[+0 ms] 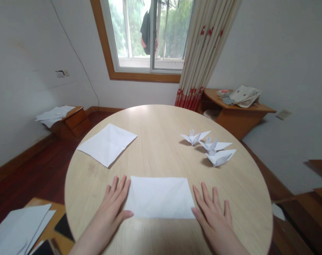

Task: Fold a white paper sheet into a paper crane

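My left hand (111, 205) lies flat on the round light-wood table (161, 122), its fingers spread and its thumb and fingertips at the left edge of a folded white paper rectangle (159, 197). My right hand (212, 212) rests flat at that sheet's right edge, with the index fingertip against it. Neither hand lifts the paper. Farther off, a creased white paper square (107, 144) lies at the table's left. Three white origami cranes (210, 146) stand grouped at the right, out of reach of both hands' fingertips.
A wooden desk (48, 212) at the lower left holds paper sheets and a black phone (64, 226). A low wooden cabinet (76, 122) with papers stands by the left wall. A wooden corner table (238, 113) with papers and a dish stands at the back right, beside a curtain (203, 53).
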Available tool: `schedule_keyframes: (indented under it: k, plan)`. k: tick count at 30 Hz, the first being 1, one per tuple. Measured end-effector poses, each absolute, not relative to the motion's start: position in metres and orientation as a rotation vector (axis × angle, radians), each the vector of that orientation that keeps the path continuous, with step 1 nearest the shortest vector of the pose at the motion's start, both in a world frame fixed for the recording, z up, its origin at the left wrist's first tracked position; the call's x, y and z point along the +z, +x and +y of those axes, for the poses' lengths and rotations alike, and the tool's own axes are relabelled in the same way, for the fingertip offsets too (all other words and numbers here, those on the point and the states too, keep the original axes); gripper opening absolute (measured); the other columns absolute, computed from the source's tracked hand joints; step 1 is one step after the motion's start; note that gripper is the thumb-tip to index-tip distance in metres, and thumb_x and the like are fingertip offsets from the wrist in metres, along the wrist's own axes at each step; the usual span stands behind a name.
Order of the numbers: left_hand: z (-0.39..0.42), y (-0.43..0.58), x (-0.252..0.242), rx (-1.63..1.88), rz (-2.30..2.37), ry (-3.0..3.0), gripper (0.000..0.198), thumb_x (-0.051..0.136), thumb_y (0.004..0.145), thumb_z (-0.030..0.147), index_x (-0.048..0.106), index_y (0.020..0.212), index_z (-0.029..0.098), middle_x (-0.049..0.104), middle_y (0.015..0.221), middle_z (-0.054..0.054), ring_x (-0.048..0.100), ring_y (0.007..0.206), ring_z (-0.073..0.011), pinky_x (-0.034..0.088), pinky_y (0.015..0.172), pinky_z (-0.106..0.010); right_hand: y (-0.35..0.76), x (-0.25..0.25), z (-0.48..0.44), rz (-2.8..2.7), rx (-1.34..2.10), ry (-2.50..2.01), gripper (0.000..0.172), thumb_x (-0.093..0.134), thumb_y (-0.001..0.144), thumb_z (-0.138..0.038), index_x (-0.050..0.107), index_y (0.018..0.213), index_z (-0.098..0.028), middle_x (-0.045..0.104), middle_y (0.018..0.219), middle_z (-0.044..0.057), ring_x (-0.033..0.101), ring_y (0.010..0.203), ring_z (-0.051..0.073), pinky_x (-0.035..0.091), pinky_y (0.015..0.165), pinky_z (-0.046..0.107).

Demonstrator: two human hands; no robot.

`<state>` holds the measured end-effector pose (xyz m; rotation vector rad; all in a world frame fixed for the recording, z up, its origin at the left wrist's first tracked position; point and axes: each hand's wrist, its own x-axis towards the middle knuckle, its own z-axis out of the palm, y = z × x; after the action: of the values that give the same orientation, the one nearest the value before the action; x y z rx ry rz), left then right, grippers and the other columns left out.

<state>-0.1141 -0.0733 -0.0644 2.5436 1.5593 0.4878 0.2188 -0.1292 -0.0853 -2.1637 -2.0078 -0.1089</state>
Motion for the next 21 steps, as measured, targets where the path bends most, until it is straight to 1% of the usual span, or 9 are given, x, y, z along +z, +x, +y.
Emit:
schedule_keyframes:
  k: [3, 5, 8, 11, 12, 14, 17, 21]
  plan:
    - [-0.074, -0.111, -0.058, 0.554, 1.51, 2.459, 0.068, 0.046, 0.092, 0.021, 0.015, 0.153, 0.028, 0.025, 0.155, -0.008, 0.024, 0.141, -0.0252, 0.036, 0.109, -0.046, 0.217, -0.082, -0.131, -2.015, -0.094, -2.161, 0.051, 0.026, 0.098, -0.04, 0.041, 0.144, -0.028, 0.032, 0.154, 0.006, 0.02, 0.142, 0.038, 0.022, 0.105, 0.07]
    - [-0.073, -0.11, -0.053, 0.594, 1.491, 2.413, 0.06, 0.045, 0.094, 0.023, 0.026, 0.15, 0.028, 0.029, 0.154, -0.006, 0.03, 0.139, -0.0231, 0.038, 0.108, -0.042, 0.216, -0.08, -0.132, -2.025, -0.074, -2.153, 0.05, 0.025, 0.098, -0.04, 0.041, 0.144, -0.028, 0.033, 0.154, 0.006, 0.02, 0.143, 0.037, 0.022, 0.105, 0.07]
    - [-0.072, -0.107, -0.042, 0.697, 1.454, 2.387, 0.044, 0.044, 0.096, 0.029, 0.046, 0.14, 0.027, 0.04, 0.149, -0.004, 0.04, 0.135, -0.0215, 0.039, 0.107, -0.038, 0.214, -0.077, -0.132, -2.037, -0.053, -2.126, 0.049, 0.026, 0.098, -0.04, 0.042, 0.144, -0.029, 0.034, 0.153, 0.005, 0.019, 0.143, 0.036, 0.022, 0.106, 0.07]
    - [-0.073, -0.1, -0.03, 0.82, 1.442, 2.379, 0.035, 0.044, 0.098, 0.033, 0.058, 0.129, 0.024, 0.056, 0.137, -0.005, 0.055, 0.124, -0.0201, 0.045, 0.103, -0.035, 0.213, -0.076, -0.132, -2.029, -0.055, -2.104, 0.049, 0.027, 0.098, -0.04, 0.043, 0.143, -0.029, 0.035, 0.152, 0.005, 0.019, 0.143, 0.036, 0.021, 0.106, 0.071]
    - [-0.075, -0.096, -0.027, 0.848, 1.446, 2.377, 0.033, 0.045, 0.098, 0.033, 0.061, 0.126, 0.024, 0.061, 0.132, -0.005, 0.059, 0.119, -0.0196, 0.047, 0.101, -0.034, 0.213, -0.076, -0.132, -2.023, -0.055, -2.1, 0.049, 0.028, 0.098, -0.04, 0.043, 0.143, -0.029, 0.035, 0.152, 0.005, 0.02, 0.143, 0.037, 0.021, 0.106, 0.071]
    - [-0.078, -0.087, -0.024, 0.864, 1.446, 2.377, 0.031, 0.045, 0.098, 0.033, 0.063, 0.122, 0.025, 0.064, 0.127, -0.004, 0.063, 0.113, -0.0193, 0.051, 0.098, -0.033, 0.213, -0.076, -0.131, -2.015, -0.043, -2.094, 0.049, 0.03, 0.097, -0.042, 0.045, 0.142, -0.03, 0.035, 0.152, 0.005, 0.02, 0.142, 0.038, 0.021, 0.106, 0.072]
    - [-0.086, -0.071, -0.024, 0.885, 1.388, 2.437, 0.03, 0.046, 0.098, 0.033, 0.063, 0.121, 0.026, 0.066, 0.124, -0.004, 0.065, 0.108, -0.0198, 0.055, 0.092, -0.033, 0.213, -0.075, -0.131, -2.014, -0.006, -2.077, 0.049, 0.032, 0.096, -0.044, 0.046, 0.141, -0.03, 0.034, 0.152, 0.006, 0.02, 0.142, 0.039, 0.02, 0.105, 0.073]
    - [-0.092, -0.058, -0.03, 0.851, 1.347, 2.533, 0.031, 0.047, 0.097, 0.031, 0.06, 0.125, 0.026, 0.065, 0.125, -0.006, 0.065, 0.109, -0.0225, 0.057, 0.089, -0.037, 0.213, -0.076, -0.131, -1.996, 0.036, -2.036, 0.05, 0.031, 0.097, -0.046, 0.044, 0.143, -0.03, 0.034, 0.152, 0.006, 0.019, 0.142, 0.04, 0.019, 0.104, 0.074]
